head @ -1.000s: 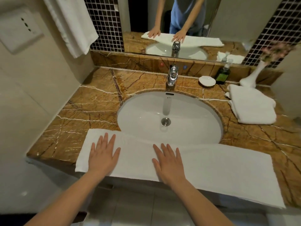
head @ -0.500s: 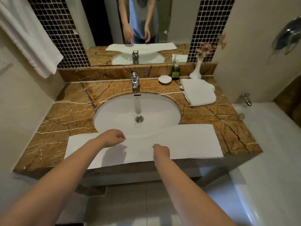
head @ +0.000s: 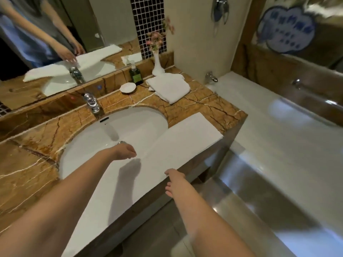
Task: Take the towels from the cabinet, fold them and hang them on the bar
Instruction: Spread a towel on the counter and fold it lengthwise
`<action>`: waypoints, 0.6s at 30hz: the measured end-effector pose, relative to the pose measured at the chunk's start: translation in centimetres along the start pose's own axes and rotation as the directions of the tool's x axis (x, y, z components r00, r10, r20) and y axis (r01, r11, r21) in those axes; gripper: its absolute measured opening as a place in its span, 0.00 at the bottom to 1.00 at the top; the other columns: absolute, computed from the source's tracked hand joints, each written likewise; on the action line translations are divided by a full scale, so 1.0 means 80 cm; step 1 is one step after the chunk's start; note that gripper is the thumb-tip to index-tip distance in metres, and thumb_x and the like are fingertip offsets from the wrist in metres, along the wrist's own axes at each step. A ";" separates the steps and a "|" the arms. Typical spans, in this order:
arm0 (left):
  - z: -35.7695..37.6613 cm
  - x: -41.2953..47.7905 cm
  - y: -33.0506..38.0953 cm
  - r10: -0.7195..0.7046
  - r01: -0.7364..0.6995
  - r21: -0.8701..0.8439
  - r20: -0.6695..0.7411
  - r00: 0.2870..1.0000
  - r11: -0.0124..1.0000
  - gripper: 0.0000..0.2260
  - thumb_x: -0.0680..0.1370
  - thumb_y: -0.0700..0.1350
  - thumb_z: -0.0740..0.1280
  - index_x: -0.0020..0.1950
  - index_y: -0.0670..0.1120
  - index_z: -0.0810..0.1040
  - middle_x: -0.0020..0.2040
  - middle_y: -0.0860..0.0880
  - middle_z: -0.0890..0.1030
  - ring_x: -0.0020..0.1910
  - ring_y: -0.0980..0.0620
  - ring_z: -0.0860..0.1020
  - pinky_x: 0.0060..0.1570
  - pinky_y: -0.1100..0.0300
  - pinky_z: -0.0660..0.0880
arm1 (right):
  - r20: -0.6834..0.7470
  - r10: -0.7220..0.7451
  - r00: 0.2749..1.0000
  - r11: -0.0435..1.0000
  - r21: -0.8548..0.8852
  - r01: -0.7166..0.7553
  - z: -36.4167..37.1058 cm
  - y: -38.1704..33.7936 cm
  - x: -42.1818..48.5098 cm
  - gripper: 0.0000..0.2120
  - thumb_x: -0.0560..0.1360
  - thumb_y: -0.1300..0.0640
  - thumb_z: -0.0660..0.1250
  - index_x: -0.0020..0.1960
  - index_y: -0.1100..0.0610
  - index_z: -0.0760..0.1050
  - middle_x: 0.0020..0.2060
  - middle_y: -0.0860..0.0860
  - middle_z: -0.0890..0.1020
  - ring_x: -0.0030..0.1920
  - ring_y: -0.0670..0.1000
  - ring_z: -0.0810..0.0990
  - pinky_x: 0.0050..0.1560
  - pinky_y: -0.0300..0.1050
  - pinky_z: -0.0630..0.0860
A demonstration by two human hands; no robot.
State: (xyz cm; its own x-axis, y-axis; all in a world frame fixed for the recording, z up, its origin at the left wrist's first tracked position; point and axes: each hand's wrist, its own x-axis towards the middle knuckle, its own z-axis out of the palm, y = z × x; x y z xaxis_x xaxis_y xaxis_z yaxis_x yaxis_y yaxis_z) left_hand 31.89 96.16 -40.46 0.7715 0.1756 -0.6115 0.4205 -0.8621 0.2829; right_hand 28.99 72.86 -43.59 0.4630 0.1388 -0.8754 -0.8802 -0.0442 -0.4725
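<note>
Nearest, right hand [head: 174, 179] sits at the front edge of the desk [head: 207, 104], fingers curled down at the near hem of the long towel [head: 185, 141]; can't tell if it grips. The left hand [head: 126, 152] hovers above it, loosely curled, holding nothing. Long towel lies flat, long axis along the front edge, over the sink [head: 120, 130] rim, far end pointing at the bathtub [head: 259, 127]. Behind are folded towels [head: 169, 88] and a vase [head: 157, 65].

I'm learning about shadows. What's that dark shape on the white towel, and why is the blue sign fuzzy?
Head view: the dark shape on the long towel is the shadow of the left hand held above it; the blue sign is smeared by blur, probably camera motion; glare streaks the bathtub.
</note>
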 end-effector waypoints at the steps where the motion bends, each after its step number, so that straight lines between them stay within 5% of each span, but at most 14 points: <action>1: 0.002 0.012 -0.008 0.021 -0.022 0.034 0.012 1.000 0.999 0.10 0.77 0.46 0.65 0.56 0.46 0.80 0.55 0.46 0.79 0.53 0.48 0.76 0.56 0.57 0.73 | -0.024 0.010 1.000 1.000 0.020 -0.010 0.009 0.005 0.000 0.23 0.74 0.58 0.65 0.68 0.63 0.68 0.65 0.61 0.73 0.64 0.61 0.74 0.61 0.54 0.73; 4: 0.009 0.032 -0.016 0.083 -0.085 0.102 0.024 0.996 0.991 0.10 0.77 0.48 0.65 0.56 0.49 0.80 0.56 0.49 0.77 0.57 0.47 0.75 0.61 0.56 0.71 | -0.116 0.073 0.991 0.992 0.109 -0.060 0.032 0.015 0.004 0.25 0.75 0.59 0.67 0.69 0.63 0.66 0.64 0.60 0.74 0.61 0.59 0.76 0.58 0.53 0.75; 8: 0.023 0.043 -0.014 0.112 -0.117 0.103 0.047 0.993 0.988 0.13 0.78 0.42 0.64 0.61 0.43 0.78 0.56 0.47 0.76 0.52 0.51 0.73 0.55 0.64 0.67 | -0.186 0.074 0.980 0.986 0.160 -0.045 0.046 0.022 0.007 0.24 0.75 0.60 0.68 0.69 0.65 0.66 0.62 0.59 0.76 0.59 0.57 0.78 0.50 0.47 0.76; 11: 0.028 0.044 -0.012 0.128 -0.130 0.111 0.023 0.992 0.985 0.15 0.79 0.43 0.64 0.65 0.43 0.75 0.65 0.46 0.74 0.62 0.48 0.72 0.59 0.63 0.65 | -0.221 0.057 0.974 0.982 0.190 -0.014 0.048 0.030 0.008 0.21 0.75 0.60 0.67 0.66 0.65 0.68 0.58 0.59 0.77 0.57 0.56 0.78 0.36 0.44 0.73; 13: 0.030 0.046 -0.015 0.120 -0.121 0.069 0.027 0.992 0.990 0.16 0.78 0.43 0.64 0.66 0.43 0.74 0.63 0.44 0.75 0.58 0.47 0.75 0.55 0.62 0.68 | -0.231 0.055 0.971 0.977 0.211 -0.005 0.050 0.035 0.007 0.20 0.76 0.60 0.67 0.65 0.65 0.69 0.56 0.60 0.78 0.55 0.56 0.79 0.30 0.42 0.70; 15: 0.030 0.048 -0.021 0.090 -0.089 -0.016 0.070 0.993 0.996 0.14 0.78 0.43 0.64 0.64 0.45 0.72 0.55 0.43 0.77 0.48 0.48 0.77 0.42 0.61 0.71 | -0.239 0.051 0.970 0.978 0.209 0.000 0.052 0.038 0.004 0.18 0.76 0.60 0.67 0.63 0.65 0.70 0.55 0.60 0.79 0.53 0.56 0.80 0.34 0.42 0.73; 18: 0.023 0.050 -0.025 0.097 -0.095 -0.030 0.108 0.989 0.995 0.05 0.77 0.42 0.65 0.52 0.45 0.74 0.45 0.44 0.77 0.40 0.48 0.76 0.37 0.60 0.69 | -0.227 0.043 0.973 0.980 0.197 0.003 0.055 0.038 0.000 0.15 0.75 0.62 0.67 0.60 0.64 0.72 0.52 0.59 0.80 0.47 0.55 0.80 0.45 0.46 0.75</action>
State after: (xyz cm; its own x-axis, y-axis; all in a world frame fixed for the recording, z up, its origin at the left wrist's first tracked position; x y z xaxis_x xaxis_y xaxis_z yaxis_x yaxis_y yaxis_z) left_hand 33.26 97.70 -44.86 0.7530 0.0388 -0.6569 0.3597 -0.8602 0.3614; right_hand 25.89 77.11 -44.59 0.4366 -0.0915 -0.8950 -0.8822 0.1516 -0.4459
